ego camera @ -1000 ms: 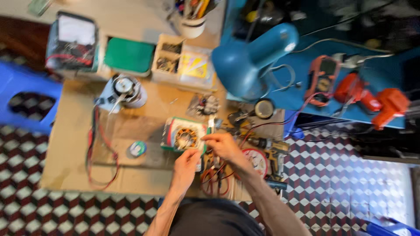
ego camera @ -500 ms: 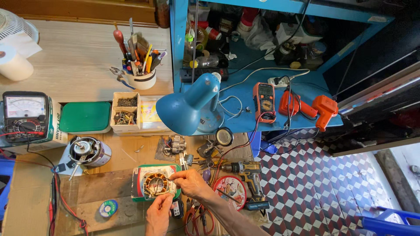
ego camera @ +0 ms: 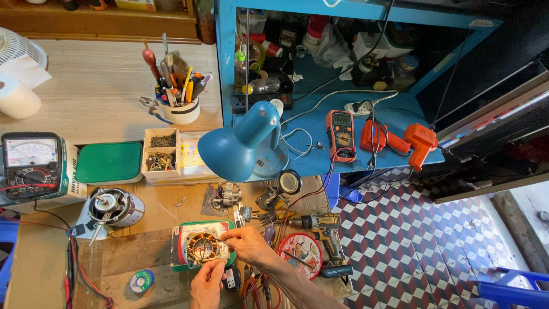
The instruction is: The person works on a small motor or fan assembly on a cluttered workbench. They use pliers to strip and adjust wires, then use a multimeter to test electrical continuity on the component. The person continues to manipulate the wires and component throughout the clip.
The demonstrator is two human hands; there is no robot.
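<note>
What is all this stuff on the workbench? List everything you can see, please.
motor stator: one, copper windings in a green-edged frame, front of bench under both hands
fan motor: one, silver, left of the stator
desk lamp: one, blue, centre
analog meter: one, black, far left
digital multimeter: one, orange and black, blue shelf
heat gun: one, orange, right end of shelf
cordless drill: one, yellow and black, right of the hands
tool cup: one, white, full of screwdrivers
green lid: one, beside the meter
left hand: at the stator's lower edge
right hand: fingertips on the windings
</note>
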